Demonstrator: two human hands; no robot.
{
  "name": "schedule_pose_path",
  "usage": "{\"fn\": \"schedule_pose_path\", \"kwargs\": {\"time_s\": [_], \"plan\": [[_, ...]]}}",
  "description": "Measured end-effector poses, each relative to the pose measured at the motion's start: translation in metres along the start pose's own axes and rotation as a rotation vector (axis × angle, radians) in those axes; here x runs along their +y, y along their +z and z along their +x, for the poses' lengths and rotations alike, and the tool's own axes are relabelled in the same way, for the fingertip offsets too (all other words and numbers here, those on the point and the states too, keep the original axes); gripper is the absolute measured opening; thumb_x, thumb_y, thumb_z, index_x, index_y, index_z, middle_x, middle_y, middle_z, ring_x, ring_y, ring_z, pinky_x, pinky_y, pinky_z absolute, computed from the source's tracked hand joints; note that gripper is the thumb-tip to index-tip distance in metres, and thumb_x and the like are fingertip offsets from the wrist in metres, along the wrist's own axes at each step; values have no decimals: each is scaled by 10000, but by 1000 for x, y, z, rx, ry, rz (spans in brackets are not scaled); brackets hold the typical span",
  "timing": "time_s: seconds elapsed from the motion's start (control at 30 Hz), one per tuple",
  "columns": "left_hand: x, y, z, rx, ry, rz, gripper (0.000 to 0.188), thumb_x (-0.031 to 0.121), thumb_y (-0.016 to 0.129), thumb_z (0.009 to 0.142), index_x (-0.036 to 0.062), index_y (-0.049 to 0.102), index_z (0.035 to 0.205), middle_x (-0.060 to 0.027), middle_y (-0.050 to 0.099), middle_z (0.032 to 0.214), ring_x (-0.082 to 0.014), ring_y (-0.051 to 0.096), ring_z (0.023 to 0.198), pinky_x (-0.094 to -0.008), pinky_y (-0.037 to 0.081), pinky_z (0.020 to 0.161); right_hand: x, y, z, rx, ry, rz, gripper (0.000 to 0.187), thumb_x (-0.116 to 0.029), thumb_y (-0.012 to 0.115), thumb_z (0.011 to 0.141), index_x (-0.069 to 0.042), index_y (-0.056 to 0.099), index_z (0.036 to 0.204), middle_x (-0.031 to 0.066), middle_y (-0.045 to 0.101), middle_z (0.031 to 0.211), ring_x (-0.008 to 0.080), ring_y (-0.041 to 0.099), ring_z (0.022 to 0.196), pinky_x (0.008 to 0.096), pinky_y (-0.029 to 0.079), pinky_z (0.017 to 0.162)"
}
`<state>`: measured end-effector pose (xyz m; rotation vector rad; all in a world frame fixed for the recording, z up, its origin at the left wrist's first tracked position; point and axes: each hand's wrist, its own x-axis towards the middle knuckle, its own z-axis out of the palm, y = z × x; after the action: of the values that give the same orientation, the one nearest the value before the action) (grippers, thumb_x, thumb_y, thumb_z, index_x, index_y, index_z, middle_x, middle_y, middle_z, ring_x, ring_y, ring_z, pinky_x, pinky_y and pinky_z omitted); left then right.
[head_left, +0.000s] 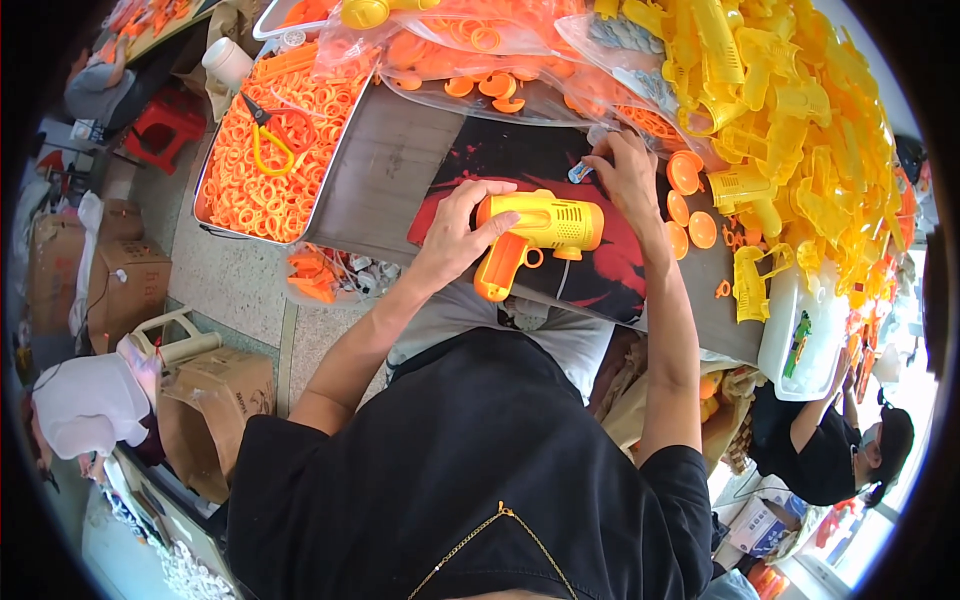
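Note:
A yellow toy gun [552, 222] with an orange handle and trigger ring lies on its side on the black-and-red mat [470, 150]. My left hand [457, 232] grips its rear end, thumb on the near side and fingers over the top. To the right and farther back, my right hand [630, 180] is bent down with its fingers drawn together. Right by those fingertips is a small blue-and-silver piece [579, 172]; whether they hold it, I cannot make out. Orange round caps [702, 230] sit just right of my right wrist.
On the left stands a tray [330, 180] heaped with orange rings, scissors [270, 140] on top. Clear bags [540, 50] of orange parts line the back. Yellow shell halves [790, 110] pile up at right, near a white bin [800, 340]. Another person [820, 445] works at far right.

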<state>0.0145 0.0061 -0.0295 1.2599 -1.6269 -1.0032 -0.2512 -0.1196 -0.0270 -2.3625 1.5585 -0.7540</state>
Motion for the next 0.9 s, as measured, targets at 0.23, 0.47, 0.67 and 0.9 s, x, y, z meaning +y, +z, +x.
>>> {"fn": "schedule_pose_path", "kwargs": {"time_s": [0.23, 0.47, 0.67, 0.9], "plan": [[1, 44, 20, 63, 60, -47, 441, 236, 725, 955, 11, 601, 1313, -128, 649, 1214, -224, 630, 1127, -347, 483, 988, 4, -37, -29, 117, 356, 429, 207, -188, 711, 966, 16, 677, 964, 22, 644, 761, 72, 574, 717, 243, 459, 665], [19, 44, 27, 193, 410, 347, 335, 249, 806, 833, 100, 715, 1119, -47, 685, 1125, -244, 635, 1004, -390, 459, 929, 20, -45, -52, 176, 377, 254, 213, -229, 748, 904, -19, 737, 933, 118, 688, 832, 219, 653, 757, 349, 505, 719], [33, 32, 31, 70, 513, 504, 207, 228, 824, 799, 137, 777, 979, 53, 700, 1003, -168, 638, 958, -381, 404, 980, 2, -67, -73, 371, 395, 366, 236, -235, 819, 844, -20, 724, 840, 108, 593, 1116, 204, 578, 1057, 330, 458, 894], [27, 29, 28, 24, 416, 386, 217, 160, 812, 821, 135, 788, 1036, 34, 715, 1088, -130, 637, 1022, -349, 380, 1024, -26, -52, -105, 283, 356, 519, 227, -220, 799, 850, -33, 676, 814, 127, 526, 1321, 227, 509, 1231, 392, 385, 1055]]}}
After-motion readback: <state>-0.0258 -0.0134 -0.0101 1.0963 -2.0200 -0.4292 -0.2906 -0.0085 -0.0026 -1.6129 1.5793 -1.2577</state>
